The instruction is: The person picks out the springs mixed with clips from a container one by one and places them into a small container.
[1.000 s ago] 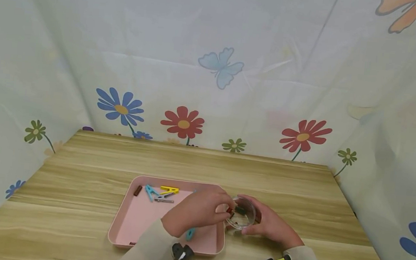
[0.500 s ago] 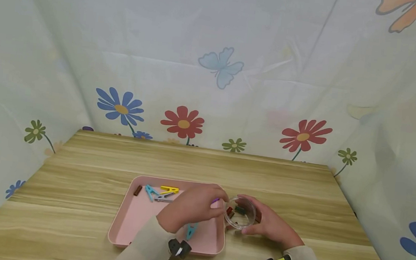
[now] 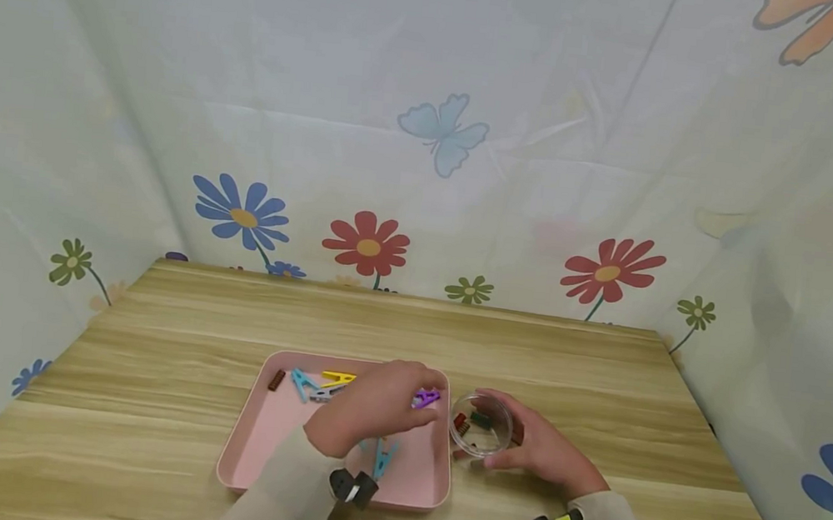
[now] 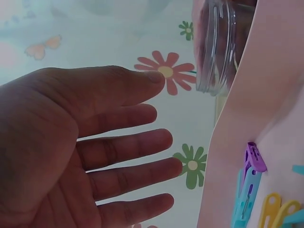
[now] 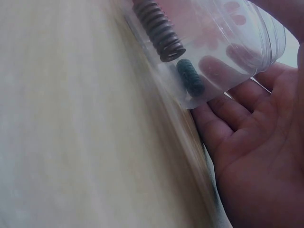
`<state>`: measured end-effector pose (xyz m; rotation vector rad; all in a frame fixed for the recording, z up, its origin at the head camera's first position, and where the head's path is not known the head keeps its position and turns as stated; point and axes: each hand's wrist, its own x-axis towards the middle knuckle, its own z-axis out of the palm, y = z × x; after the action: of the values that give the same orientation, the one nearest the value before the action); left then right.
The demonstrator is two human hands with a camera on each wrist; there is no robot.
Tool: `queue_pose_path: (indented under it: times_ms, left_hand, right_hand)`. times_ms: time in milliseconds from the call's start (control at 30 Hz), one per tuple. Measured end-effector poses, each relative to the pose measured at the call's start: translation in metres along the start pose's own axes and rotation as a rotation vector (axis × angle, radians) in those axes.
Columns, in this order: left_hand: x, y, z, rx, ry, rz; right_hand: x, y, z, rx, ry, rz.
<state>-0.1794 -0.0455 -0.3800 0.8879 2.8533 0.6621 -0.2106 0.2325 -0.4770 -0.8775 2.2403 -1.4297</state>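
Note:
My left hand (image 3: 368,404) hovers above the pink tray (image 3: 235,460); in the left wrist view its fingers are extended and hold nothing. Close to its fingertips in the tray is a purple clothespin (image 3: 427,398). My right hand (image 3: 545,450) holds a clear plastic jar (image 5: 218,33) by its side, just right of the tray, its mouth tilted up toward the head camera. Inside the jar lie a brown coil spring (image 5: 159,31), a green spring (image 5: 190,77) and a red spring (image 3: 459,420).
A brown spring (image 3: 277,380) lies in the tray's far left corner. Blue (image 3: 302,385), yellow (image 3: 337,378) and grey (image 3: 326,394) clothespins lie beside it. Another blue clothespin (image 3: 383,459) is under my left wrist. The wooden table (image 3: 153,335) ends at a flowered cloth backdrop (image 3: 306,157).
My left hand has drawn back leftward from the jar's mouth to over the tray, uncovering the red spring in the jar and the purple clothespin. My right hand and the jar have stayed still.

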Motion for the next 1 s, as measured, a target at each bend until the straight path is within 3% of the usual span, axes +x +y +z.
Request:
queue_pose_path:
  times_ms: [200, 433, 733, 1000]
  left_hand:
    - [-0.001, -0.005, -0.004, -0.032, -0.018, -0.017]
    - [-0.005, -0.010, -0.007, -0.051, -0.039, -0.113]
    - [-0.006, -0.012, -0.011, -0.085, -0.057, -0.188]
    - [-0.006, -0.020, -0.010, -0.065, -0.050, -0.205]
  right_hand:
    - [0.000, -0.002, 0.000, -0.002, 0.004, 0.026]
    - [0.000, -0.005, 0.001, 0.000, 0.009, 0.043]
    - [0.000, -0.007, 0.001, -0.007, 0.013, 0.066]
    - [-0.001, -0.007, 0.001, -0.003, 0.014, 0.054]
